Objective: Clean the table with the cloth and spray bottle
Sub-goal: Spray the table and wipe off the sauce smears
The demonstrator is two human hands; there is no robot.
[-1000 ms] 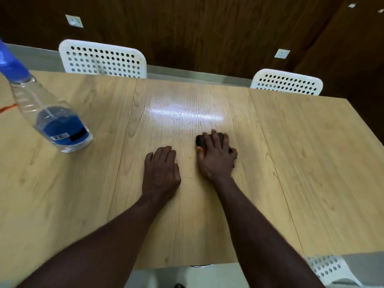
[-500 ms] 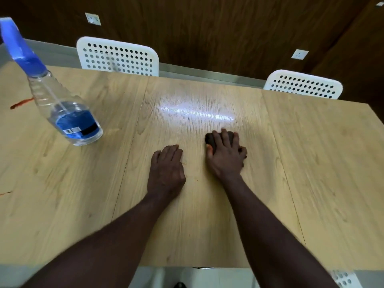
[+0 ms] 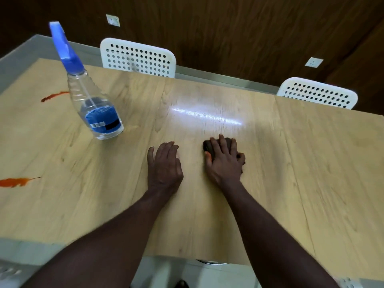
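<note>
My right hand (image 3: 223, 163) lies on a small dark cloth (image 3: 207, 146) on the light wooden table (image 3: 311, 163), fingers stretched over it and pressing it down; most of the cloth is hidden under the hand. My left hand (image 3: 165, 165) rests flat on the tabletop just left of it, holding nothing. A clear spray bottle (image 3: 97, 113) with a blue trigger head and blue label stands upright on the table to the far left of both hands, untouched.
Two orange-red smears mark the table's left side, one behind the bottle (image 3: 55, 96) and one near the left edge (image 3: 14, 181). Two white perforated chairs (image 3: 137, 57) (image 3: 318, 93) stand at the far edge, before a dark wooden wall.
The view has swung left, bringing the whole bottle and the red smears into sight. Both hands stay about where they were on the table, the right one still on the cloth.
</note>
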